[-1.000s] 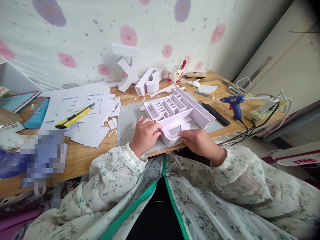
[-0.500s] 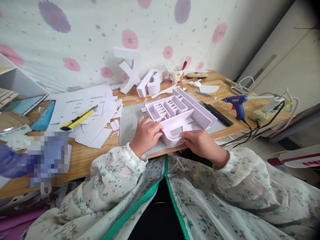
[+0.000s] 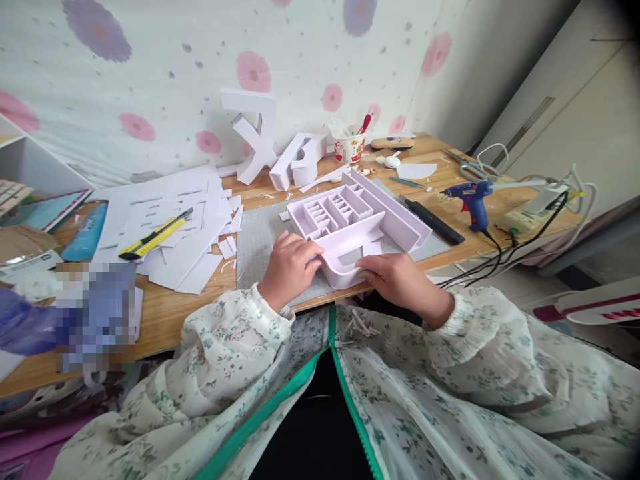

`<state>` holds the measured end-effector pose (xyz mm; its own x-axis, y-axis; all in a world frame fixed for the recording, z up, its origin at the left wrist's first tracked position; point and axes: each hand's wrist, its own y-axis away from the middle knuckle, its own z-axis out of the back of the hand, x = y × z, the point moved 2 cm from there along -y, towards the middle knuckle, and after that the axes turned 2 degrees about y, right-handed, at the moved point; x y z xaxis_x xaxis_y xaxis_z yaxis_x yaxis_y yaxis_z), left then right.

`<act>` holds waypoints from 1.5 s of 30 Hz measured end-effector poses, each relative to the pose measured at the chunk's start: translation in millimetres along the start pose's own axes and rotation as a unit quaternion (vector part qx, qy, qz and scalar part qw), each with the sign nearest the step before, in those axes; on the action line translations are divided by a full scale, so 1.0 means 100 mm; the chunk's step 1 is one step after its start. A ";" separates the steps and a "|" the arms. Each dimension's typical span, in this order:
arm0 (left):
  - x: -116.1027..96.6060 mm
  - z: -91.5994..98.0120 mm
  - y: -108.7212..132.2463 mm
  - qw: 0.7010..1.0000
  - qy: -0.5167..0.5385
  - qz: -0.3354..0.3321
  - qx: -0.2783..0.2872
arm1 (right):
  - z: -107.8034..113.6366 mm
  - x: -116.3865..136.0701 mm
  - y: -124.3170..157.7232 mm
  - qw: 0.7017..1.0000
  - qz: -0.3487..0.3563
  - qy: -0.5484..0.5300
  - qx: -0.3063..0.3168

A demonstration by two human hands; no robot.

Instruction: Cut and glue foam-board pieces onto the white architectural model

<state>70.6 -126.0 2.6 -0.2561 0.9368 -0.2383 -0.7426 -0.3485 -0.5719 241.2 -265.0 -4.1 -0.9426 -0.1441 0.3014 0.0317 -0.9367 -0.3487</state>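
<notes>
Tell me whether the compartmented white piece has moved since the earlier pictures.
No: judged against the grey cutting mat, the white piece shows no clear shift.

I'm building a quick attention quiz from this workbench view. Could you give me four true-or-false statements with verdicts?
1. The left hand touches the pale walled piece. True.
2. The right hand holds the yellow knife. False: the right hand grips the pale walled piece's curved wall; the yellow knife lies on white sheets.
3. The blue glue gun lies left of both hands. False: it lies to their right.
4. A red item sticks out of the patterned cup. True.
</notes>
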 end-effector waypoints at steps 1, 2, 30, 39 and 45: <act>0.00 0.00 0.00 1.000 0.006 0.000 -0.003 | 0.00 -0.01 -0.01 1.000 -0.004 0.000 0.005; 0.01 -0.01 0.01 1.000 0.010 -0.002 -0.006 | 0.01 -0.01 -0.01 1.000 -0.007 0.000 0.012; 0.03 -0.02 0.04 0.997 0.043 -0.052 -0.028 | 0.03 -0.03 0.01 0.998 -0.026 -0.055 0.004; 0.04 -0.01 0.04 0.998 0.048 -0.033 0.005 | 0.01 -0.01 0.03 0.998 -0.036 -0.044 0.008; 0.03 0.00 0.08 0.997 0.056 -0.060 0.001 | 0.01 0.00 0.06 0.999 -0.030 -0.021 -0.003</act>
<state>63.9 -125.6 -2.6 -0.0951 0.9623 -0.2548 -0.7652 -0.2344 -0.5996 241.5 -271.0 -5.2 -0.9278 -0.1021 0.3587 -0.0260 -0.9418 -0.3352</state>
